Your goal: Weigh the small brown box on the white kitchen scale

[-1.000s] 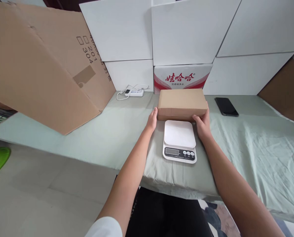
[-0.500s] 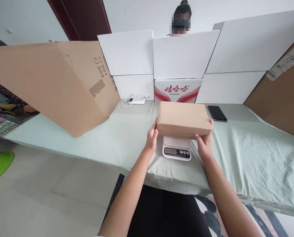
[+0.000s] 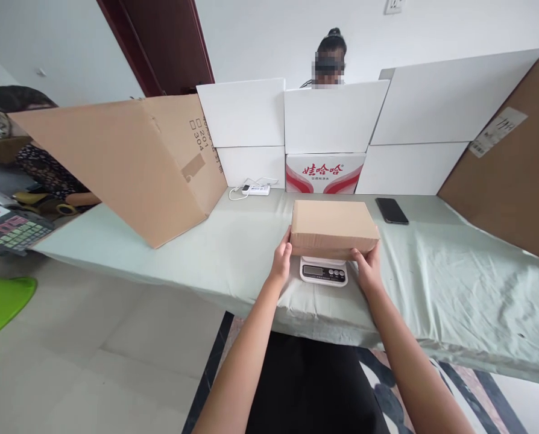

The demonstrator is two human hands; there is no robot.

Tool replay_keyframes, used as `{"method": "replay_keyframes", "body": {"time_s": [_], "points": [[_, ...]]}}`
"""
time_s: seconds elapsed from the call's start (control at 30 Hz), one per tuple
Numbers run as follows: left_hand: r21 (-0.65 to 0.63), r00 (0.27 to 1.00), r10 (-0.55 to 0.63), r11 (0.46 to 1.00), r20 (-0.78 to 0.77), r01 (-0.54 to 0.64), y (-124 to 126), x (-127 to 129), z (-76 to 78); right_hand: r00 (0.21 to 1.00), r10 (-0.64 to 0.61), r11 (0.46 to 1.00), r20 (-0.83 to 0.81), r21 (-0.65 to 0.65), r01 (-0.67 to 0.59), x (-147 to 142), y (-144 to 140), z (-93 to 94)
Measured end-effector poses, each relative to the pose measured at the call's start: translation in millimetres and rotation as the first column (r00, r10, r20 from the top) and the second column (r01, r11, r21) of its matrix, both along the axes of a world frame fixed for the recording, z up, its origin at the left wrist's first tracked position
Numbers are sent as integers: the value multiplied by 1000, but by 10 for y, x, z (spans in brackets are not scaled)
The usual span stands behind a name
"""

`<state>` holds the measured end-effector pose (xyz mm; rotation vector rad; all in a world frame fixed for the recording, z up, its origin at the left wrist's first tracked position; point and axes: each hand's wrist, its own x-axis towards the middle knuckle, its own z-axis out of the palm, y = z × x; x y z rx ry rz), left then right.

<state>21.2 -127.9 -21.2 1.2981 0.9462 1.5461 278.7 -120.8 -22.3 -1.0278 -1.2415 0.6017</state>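
A brown cardboard box [image 3: 335,220] is gripped at both ends, over a white digital kitchen scale [image 3: 324,272]. My left hand [image 3: 281,259] is closed on its left end, thumb at the near corner. My right hand [image 3: 367,263] holds the right end, with the thumb on the near side and the fingers partly hidden behind the box. The box covers most of the scale's platform; only the front with its display and buttons shows. Whether the box rests on the platform I cannot tell.
A black phone [image 3: 391,211] lies to the right, and a white power strip [image 3: 255,190] with a cable at the back left. White panels [image 3: 337,120] and large cardboard sheets [image 3: 138,163] surround the cloth-covered table [image 3: 233,241]. One person is behind the panels, another at left.
The box has come down lower over the scale, with both hands still holding it. The camera view has shifted, bringing the person at the left into sight.
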Motion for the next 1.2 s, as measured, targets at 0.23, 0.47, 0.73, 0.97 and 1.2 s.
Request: {"method": "replay_keyframes", "body": {"time_s": [0.23,0.47,0.73,0.97,1.2], "points": [[-25,998,46,999,32,-45,16,-19,10,990,-47,999,-136,18,50,62,14,-82],[-33,999,8,999,54,-7,76,-18,-31,998,-39,998,-48,56,42,91,29,-137],[-45,998,-25,999,50,27,77,-16,-17,999,-35,998,-26,50,37,56,-13,-115],[-38,992,114,993,57,-112,52,-51,-21,961,-263,956,-87,111,272,101,-51,-123],[57,977,212,976,4,-212,-315,-214,-109,903,-395,913,-167,40,407,104,-118,5]]}}
